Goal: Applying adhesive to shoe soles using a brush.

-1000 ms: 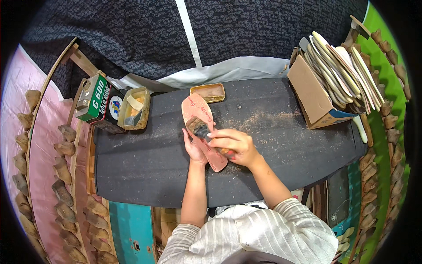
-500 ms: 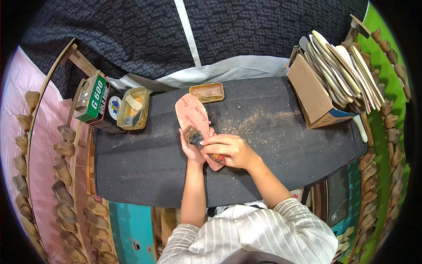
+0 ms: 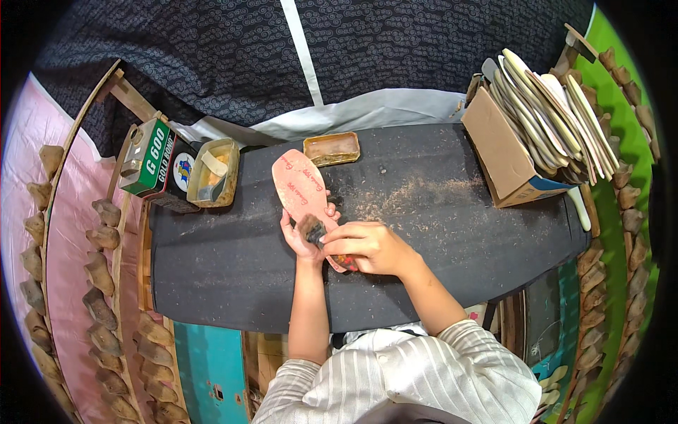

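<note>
A shallow tan tray [image 3: 340, 162] sits near the far edge of the dark cloth-covered tabletop [image 3: 233, 283]. Just to the left of the tray and nearer the person, a pink shoe insole [image 3: 300, 185] with red lettering is held face up, its broad end closest to the tray and its narrow end pointing toward the person. The left hand [image 3: 302, 244], on the near side of the tray, has its grip curled round the insole from beneath, thumb at one edge and fingertips showing at the other. The right hand [image 3: 371, 247], directly on the near side of the tray, has its grip closed on a flat paintbrush [image 3: 313, 230] with a dark, colour-flecked handle. The bristles are blurred over the insole's narrower part; whether they touch it cannot be told.

Left of the tray stand a plastic tub [image 3: 212, 204] with yellowish residue and a scraper inside and, farther left, a green and black metal can [image 3: 157, 159]. To the tray's right, pale shavings [image 3: 402, 198] lie scattered, and well beyond them a cardboard box [image 3: 494, 145] holds upright, pale sole-shaped pieces [image 3: 537, 120].
</note>
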`<state>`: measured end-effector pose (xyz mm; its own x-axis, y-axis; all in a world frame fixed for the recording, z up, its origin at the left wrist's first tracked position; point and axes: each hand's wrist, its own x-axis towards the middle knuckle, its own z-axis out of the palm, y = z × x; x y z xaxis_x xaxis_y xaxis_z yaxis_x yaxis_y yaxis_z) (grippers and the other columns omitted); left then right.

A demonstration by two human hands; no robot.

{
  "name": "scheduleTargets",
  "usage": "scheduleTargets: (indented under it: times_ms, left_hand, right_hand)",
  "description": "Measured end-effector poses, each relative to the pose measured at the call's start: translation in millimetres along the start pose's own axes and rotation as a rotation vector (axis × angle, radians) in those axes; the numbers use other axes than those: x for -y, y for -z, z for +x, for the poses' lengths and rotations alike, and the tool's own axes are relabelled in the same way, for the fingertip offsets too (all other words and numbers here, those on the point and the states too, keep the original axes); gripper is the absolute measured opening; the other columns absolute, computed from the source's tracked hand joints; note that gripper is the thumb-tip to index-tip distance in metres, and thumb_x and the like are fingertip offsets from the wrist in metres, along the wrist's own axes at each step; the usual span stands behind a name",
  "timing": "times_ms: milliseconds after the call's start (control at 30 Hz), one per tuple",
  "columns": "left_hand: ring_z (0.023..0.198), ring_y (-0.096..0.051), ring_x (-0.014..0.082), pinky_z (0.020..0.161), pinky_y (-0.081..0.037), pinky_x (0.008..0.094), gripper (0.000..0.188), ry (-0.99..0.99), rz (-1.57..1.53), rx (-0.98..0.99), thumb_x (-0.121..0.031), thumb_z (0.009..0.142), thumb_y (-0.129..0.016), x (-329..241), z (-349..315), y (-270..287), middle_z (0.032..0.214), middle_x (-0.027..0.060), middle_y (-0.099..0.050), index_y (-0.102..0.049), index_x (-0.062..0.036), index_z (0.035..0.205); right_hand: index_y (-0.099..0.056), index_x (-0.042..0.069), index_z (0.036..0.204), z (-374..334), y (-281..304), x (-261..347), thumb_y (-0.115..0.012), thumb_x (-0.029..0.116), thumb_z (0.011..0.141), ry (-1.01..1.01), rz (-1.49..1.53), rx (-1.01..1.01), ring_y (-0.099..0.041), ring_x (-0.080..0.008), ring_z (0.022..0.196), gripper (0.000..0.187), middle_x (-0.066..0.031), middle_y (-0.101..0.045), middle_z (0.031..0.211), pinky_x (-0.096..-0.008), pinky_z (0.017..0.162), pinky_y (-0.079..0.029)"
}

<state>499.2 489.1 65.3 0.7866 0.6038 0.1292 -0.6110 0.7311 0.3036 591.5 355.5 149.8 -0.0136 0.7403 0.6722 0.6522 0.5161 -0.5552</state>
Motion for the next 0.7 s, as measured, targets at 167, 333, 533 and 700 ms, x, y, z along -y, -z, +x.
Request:
scheduleTargets:
  times_ms: [167, 333, 533, 700]
  left_hand:
    - [0.081, -0.05, 0.0258, 0.073, -0.043, 0.0389, 0.071, -0.111, 0.004, 0.002, -0.058, 0.088, -0.032, -3, 5, 7, 0.12, 0.0189, -0.048, -0.032, -0.006, 0.136]
    - [0.085, -0.054, 0.0251, 0.073, -0.047, 0.0375, 0.071, -0.209, 0.151, -0.073, -0.061, 0.09, -0.029, -3, 6, 7, 0.124, 0.018, -0.048, -0.031, -0.0082, 0.137]
    - [0.081, -0.056, 0.0196, 0.07, -0.05, 0.0335, 0.073, -0.236, 0.257, -0.146, -0.064, 0.089, -0.025, 0, 10, -2, 0.124, 0.0147, -0.051, -0.033, -0.0099, 0.137]
    - [0.077, -0.055, 0.0211, 0.065, -0.048, 0.0341, 0.072, -0.193, 0.235, -0.13, -0.065, 0.089, -0.025, 0, 10, 0, 0.122, 0.0158, -0.051, -0.033, -0.0119, 0.137]
  right_hand:
    - [-0.064, 0.006, 0.088, 1, 11, 4, -0.058, -0.006, 0.06, -0.092, 0.106, 0.149, -0.064, -0.0258, 0.081, 0.031, -0.008, -0.064, 0.089, -0.0336, 0.07, -0.053]
    - [-0.064, 0.003, 0.088, 6, 25, -11, -0.047, -0.016, 0.062, -0.201, 0.175, -0.196, -0.064, -0.0201, 0.073, 0.037, -0.0095, -0.065, 0.089, -0.0284, 0.063, -0.053]
    - [-0.064, 0.002, 0.094, 42, 25, -80, -0.044, -0.019, 0.07, -0.253, -0.104, -0.439, -0.066, -0.0182, 0.083, 0.037, -0.0091, -0.065, 0.09, -0.0256, 0.071, -0.053]
    - [-0.062, 0.003, 0.094, 60, 8, -129, -0.053, -0.011, 0.075, -0.29, -0.188, -0.39, -0.066, -0.0217, 0.08, 0.025, -0.0125, -0.064, 0.087, -0.0293, 0.072, -0.052]
